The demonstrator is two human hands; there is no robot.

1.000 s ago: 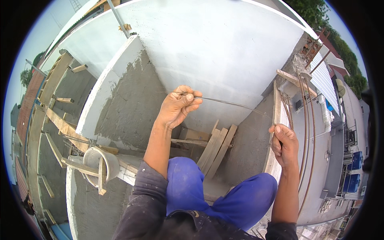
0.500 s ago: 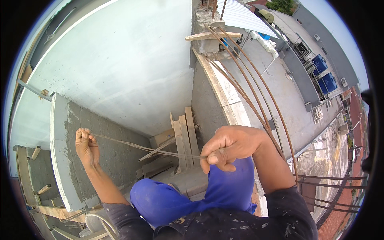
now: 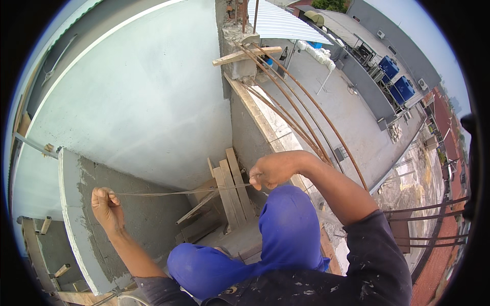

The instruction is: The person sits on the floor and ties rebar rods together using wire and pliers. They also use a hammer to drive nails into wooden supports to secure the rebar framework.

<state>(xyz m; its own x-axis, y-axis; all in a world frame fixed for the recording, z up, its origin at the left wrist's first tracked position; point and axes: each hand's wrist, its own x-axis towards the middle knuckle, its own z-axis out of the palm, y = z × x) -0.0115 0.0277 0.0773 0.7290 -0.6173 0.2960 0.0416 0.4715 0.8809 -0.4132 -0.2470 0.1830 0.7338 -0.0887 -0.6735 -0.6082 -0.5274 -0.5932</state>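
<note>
A thin bundle of tie wire (image 3: 168, 193) runs nearly straight between my two hands, above my bent knees in blue trousers (image 3: 288, 224). Its left end is pinched in the closed fingers of my left hand (image 3: 106, 208), in front of the grey plastered wall edge. My right hand (image 3: 270, 171) grips the other end with curled fingers, knuckles up, just above my right knee. The fingertips of the right hand are partly hidden behind the hand itself.
Rusty rebar rods (image 3: 306, 102) arch along my right side over the wall top (image 3: 265, 120). Below the wire, wooden planks (image 3: 235, 188) lean in the deep gap beside the pale wall (image 3: 143, 92). A concrete column stub (image 3: 240, 43) stands ahead; blue tanks (image 3: 403, 86) sit on a far roof.
The wire has straightened between my hands. My left hand has dropped slightly, while the right has risen a little and turned knuckles up. The view has shifted to the right.
</note>
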